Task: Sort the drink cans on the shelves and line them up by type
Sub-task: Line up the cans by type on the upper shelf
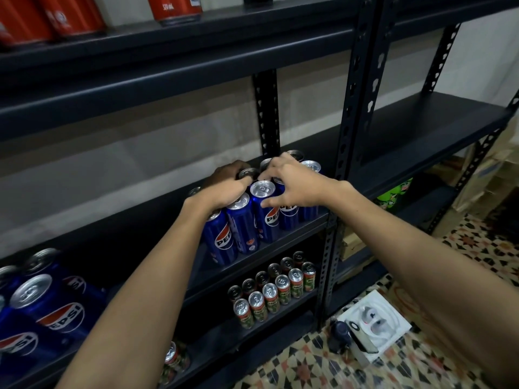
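Both hands on a cluster of blue Pepsi cans [264, 211] at right end of middle shelf [295, 234]. Left hand [224, 189] curled over can tops at cluster's left, gripping them. Right hand [295, 183] spread, fingers bent over tops, thumb against front can's side. More Pepsi cans [47, 307] lower left. Red cans [174, 8] on top shelf. Green-labelled cans [273, 287] in two rows below.

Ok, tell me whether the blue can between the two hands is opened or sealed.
Sealed: the blue can shows its pull tab flat on an unbroken lid.
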